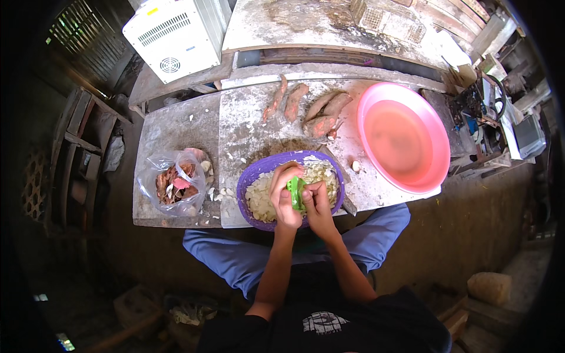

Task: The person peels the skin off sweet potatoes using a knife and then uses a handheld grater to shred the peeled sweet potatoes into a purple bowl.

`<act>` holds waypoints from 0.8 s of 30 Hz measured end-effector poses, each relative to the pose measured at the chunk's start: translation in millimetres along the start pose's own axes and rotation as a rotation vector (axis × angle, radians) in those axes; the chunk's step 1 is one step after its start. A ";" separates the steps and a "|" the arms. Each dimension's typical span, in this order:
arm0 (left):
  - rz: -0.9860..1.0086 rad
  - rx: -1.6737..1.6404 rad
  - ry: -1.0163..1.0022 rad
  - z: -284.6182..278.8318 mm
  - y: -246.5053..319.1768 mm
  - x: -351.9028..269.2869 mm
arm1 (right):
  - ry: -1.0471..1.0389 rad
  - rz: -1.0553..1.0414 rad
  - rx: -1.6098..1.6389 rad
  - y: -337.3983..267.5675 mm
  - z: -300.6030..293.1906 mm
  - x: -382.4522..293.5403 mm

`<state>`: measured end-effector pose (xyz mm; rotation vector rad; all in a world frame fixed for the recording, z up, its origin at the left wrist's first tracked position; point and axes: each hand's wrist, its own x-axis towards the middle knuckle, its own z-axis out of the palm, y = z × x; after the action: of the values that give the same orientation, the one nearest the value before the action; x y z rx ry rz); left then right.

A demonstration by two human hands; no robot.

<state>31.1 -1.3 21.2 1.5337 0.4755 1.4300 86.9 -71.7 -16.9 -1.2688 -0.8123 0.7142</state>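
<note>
My left hand (286, 215) is curled around a small bright green object (296, 187), which looks like plastic; its exact kind is hard to tell. From the other side, the fingers of my right hand (319, 211) pinch the edge of this green thing. Both hands are held above a purple plastic basin (242, 194) and hide its middle. Thin pale slices (260, 198), apparently of a root vegetable, fill much of the basin. A flat wooden strip (350, 206) sticks out from beside its right side.
Several brown cassava-like roots (326, 110) lie behind the basin. A pink basin (435, 176) of cloudy liquid stands right. Leftward, a clear plastic bag (150, 176) holds brown peelings. Pale scraps dot the worn table (176, 132). A white vented machine (172, 39) stands at the back.
</note>
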 end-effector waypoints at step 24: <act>-0.011 -0.027 0.029 -4.1 -4.9 1.2 | 0.028 -0.087 -0.157 1.9 5.8 1.3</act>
<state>29.1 3.5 17.3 1.4890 0.4788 1.4463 82.8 -67.3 -18.0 -1.3721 -0.9092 0.5702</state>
